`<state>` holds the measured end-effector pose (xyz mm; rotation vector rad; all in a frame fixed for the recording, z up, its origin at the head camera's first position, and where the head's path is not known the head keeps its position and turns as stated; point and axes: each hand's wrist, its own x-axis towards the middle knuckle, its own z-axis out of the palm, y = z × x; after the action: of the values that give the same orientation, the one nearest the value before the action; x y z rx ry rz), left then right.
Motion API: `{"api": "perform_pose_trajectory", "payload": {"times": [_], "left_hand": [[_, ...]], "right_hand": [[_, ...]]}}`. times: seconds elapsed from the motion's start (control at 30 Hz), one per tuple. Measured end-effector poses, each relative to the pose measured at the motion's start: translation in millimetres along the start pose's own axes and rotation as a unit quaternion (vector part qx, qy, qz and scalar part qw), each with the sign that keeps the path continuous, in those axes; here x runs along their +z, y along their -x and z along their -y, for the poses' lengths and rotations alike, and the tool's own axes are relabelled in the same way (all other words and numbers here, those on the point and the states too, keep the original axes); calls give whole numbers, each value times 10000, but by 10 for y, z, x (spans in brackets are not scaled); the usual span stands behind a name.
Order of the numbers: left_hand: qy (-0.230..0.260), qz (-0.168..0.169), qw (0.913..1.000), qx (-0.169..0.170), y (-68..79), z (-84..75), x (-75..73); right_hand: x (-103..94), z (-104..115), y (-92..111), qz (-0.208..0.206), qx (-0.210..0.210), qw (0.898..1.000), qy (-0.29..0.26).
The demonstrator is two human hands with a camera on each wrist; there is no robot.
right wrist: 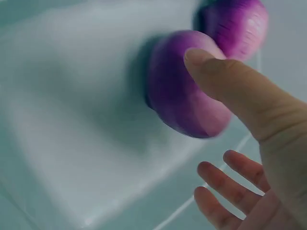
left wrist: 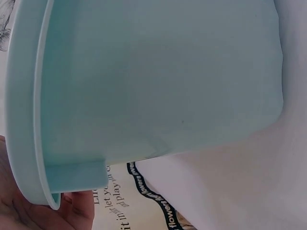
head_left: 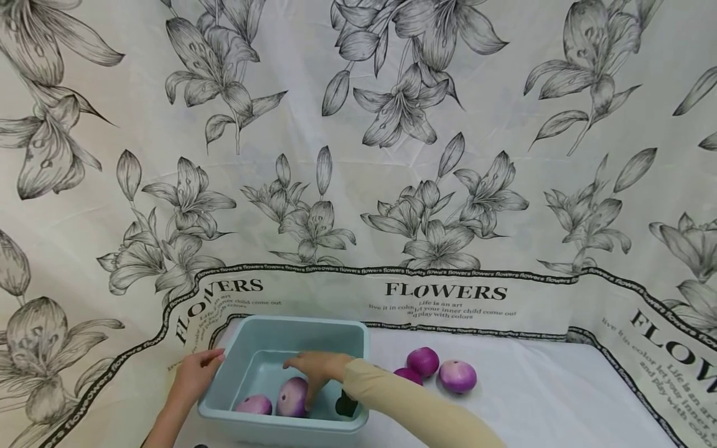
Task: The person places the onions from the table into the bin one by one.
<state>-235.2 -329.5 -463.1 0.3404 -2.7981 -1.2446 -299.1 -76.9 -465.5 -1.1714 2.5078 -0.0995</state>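
Observation:
A light blue plastic basin point(head_left: 308, 321) stands on the white cloth. My left hand point(head_left: 196, 373) grips the basin's left rim, with fingers under its edge point(left wrist: 48, 191) in the left wrist view. Inside, two red onions lie close together: a nearer-left onion point(head_left: 254, 404) and a larger onion point(head_left: 292, 398). My right hand point(head_left: 318, 368) reaches in over the larger one. In the right wrist view, the thumb touches that onion point(right wrist: 175, 91), while the other fingers point(right wrist: 230, 189) are spread apart from it. The second onion point(right wrist: 244, 28) sits beside it.
Three more red onions lie on the cloth right of the basin: a back onion point(head_left: 422, 361), a right onion point(head_left: 458, 376) and one partly hidden by the sleeve point(head_left: 409, 404). A dark object point(head_left: 346, 404) shows below the right wrist. Behind hangs a flower-printed curtain point(head_left: 313, 186).

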Motion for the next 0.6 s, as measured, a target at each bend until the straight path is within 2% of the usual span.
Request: {"api": "perform_pose_trajectory", "payload": {"times": [0.17, 0.33, 0.6], "left_hand": [[-12, 38, 10000, -50, 0, 3, 4], [-53, 49, 10000, -67, -6, 20, -7], [-18, 63, 10000, -61, -37, 30, -7]], "right_hand": [[-112, -20, 112, -449, -160, 9987, 173], [-199, -46, 208, -1051, -506, 9914, 587], [-332, -60, 422, -1433, -617, 9877, 111]]}}
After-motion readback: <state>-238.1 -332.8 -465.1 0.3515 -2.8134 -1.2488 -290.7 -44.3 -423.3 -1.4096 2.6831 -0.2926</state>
